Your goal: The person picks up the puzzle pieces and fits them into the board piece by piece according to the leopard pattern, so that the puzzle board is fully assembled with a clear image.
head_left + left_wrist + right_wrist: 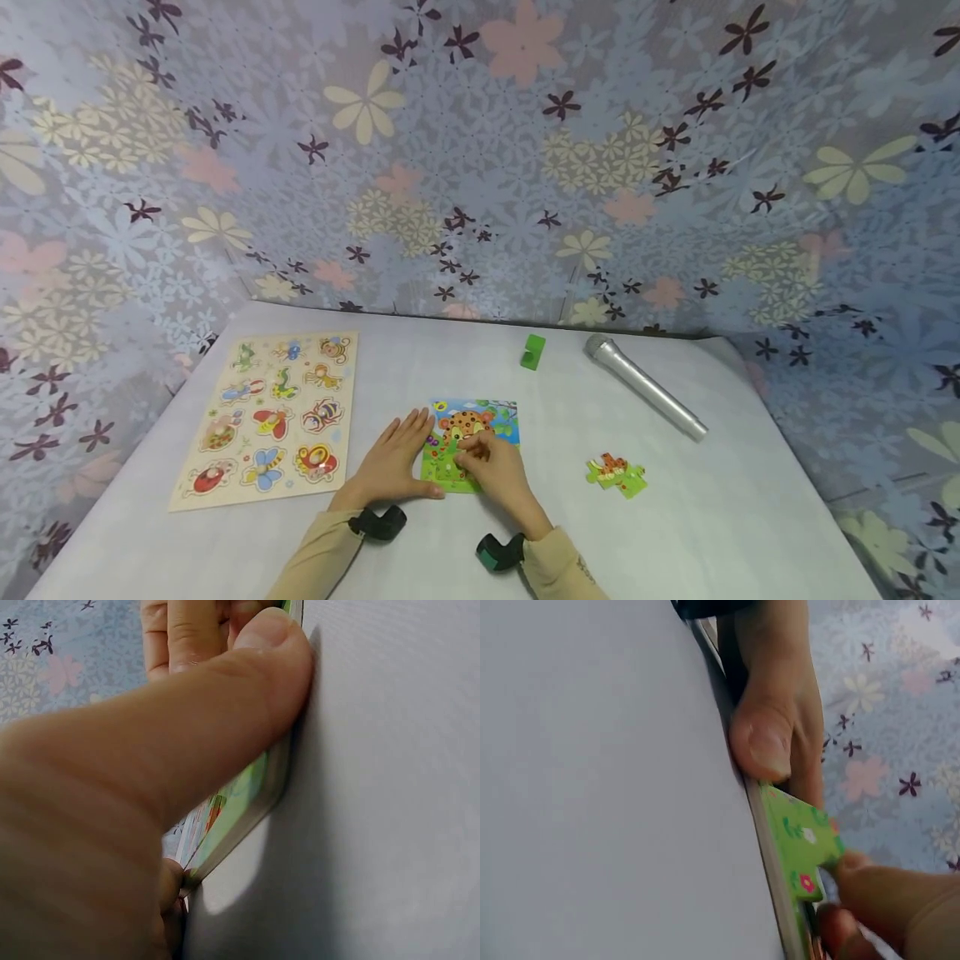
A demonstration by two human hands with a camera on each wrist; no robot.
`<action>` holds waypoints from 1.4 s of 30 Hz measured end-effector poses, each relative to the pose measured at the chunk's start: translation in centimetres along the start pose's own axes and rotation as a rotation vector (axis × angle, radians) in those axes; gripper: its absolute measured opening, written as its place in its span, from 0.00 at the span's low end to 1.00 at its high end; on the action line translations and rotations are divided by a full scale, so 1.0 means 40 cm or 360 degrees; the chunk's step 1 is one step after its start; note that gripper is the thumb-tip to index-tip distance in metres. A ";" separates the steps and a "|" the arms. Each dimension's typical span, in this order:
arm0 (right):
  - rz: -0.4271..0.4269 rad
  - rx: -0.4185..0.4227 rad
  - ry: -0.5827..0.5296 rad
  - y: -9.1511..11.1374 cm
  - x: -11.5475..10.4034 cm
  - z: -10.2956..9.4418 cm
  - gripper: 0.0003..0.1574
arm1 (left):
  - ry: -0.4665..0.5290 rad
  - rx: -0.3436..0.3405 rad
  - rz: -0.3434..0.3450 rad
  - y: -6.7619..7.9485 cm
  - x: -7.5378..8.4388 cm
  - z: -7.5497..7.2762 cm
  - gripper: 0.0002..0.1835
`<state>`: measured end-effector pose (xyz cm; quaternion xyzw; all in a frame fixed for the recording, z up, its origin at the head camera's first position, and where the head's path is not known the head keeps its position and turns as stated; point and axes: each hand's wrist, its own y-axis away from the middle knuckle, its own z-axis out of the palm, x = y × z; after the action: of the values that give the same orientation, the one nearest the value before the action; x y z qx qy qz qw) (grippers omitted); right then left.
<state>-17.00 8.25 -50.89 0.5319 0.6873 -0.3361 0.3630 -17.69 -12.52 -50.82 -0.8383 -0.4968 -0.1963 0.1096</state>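
Observation:
A small jigsaw puzzle (442,479) with a spotted cartoon leopard on green and blue lies in front of me. My left hand (396,454) rests at its left side, fingers spread straight, with the thumb (262,667) along the near edge. Over the puzzle's right half, my right hand (491,468) bends its fingers and pinches the edge of a green puzzle piece (799,829) printed with small flowers. That piece sits at the board's near edge, close to the left thumb. The right palm hides part of the picture.
To the left lies a wooden insect puzzle board (258,492). Several loose puzzle pieces (618,477) lie grouped on the right. A green piece (533,352) is at the back, near a silver microphone (648,389). Flowered cloth (480,167) hangs behind the white table (712,517).

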 end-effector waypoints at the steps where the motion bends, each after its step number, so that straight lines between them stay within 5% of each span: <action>1: -0.0018 0.0017 0.0055 0.001 -0.002 0.003 0.08 | -0.0003 -0.0002 0.0005 0.000 0.000 -0.002 0.61; 8: -0.0166 0.0094 0.0380 0.007 -0.013 0.015 0.10 | -0.0010 -0.0006 0.0003 0.000 0.003 -0.006 0.61; 16: -0.0185 0.0165 0.0494 0.012 -0.035 0.024 0.07 | -0.0015 0.0037 0.0036 -0.001 0.003 -0.011 0.61; 24: -0.0194 0.0055 0.0669 0.008 -0.058 0.015 0.04 | 0.0005 -0.0001 0.0017 -0.011 0.006 -0.017 0.62; 28: -0.0183 -0.0084 0.0549 0.002 -0.055 -0.005 0.07 | -0.0006 -0.0009 -0.0001 -0.012 0.004 -0.013 0.61; 34: -0.0038 -0.0262 0.0000 0.001 -0.018 -0.067 0.17 | 0.0030 -0.0006 0.0010 -0.004 0.006 -0.009 0.62; 37: 0.0104 -0.0196 -0.0239 0.005 -0.008 -0.125 0.20 | 0.0031 -0.0008 -0.0001 -0.001 0.007 -0.008 0.62; 42: 0.0279 0.0090 -0.0286 0.038 0.039 -0.248 0.20 | 0.0000 0.0004 -0.0008 0.001 0.006 -0.003 0.62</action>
<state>-17.21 17.73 -47.27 0.5678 0.5930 -0.3686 0.4360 -17.61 -12.40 -50.59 -0.8368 -0.4992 -0.1961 0.1101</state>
